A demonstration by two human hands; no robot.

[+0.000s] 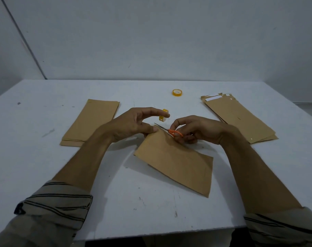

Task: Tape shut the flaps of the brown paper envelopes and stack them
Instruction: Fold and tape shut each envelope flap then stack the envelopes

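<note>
A brown paper envelope (176,161) lies slanted on the white table (44,157) in front of me. My left hand (133,123) hovers at its far corner, thumb on the flap edge, and holds a small yellow tape roll (163,117) at its fingertips. My right hand (201,129) grips orange-handled scissors (174,132), whose blades point left toward the left thumb, over the flap. Whether a tape strip runs between roll and flap is too fine to tell. One stack of brown envelopes (92,122) lies at the left, another stack (239,118) at the right.
A second yellow tape roll (177,92) lies flat at the back middle of the table. The right stack shows white strips at its far end. A grey wall (151,41) rises right behind the table. The table's front edge runs just below my forearms.
</note>
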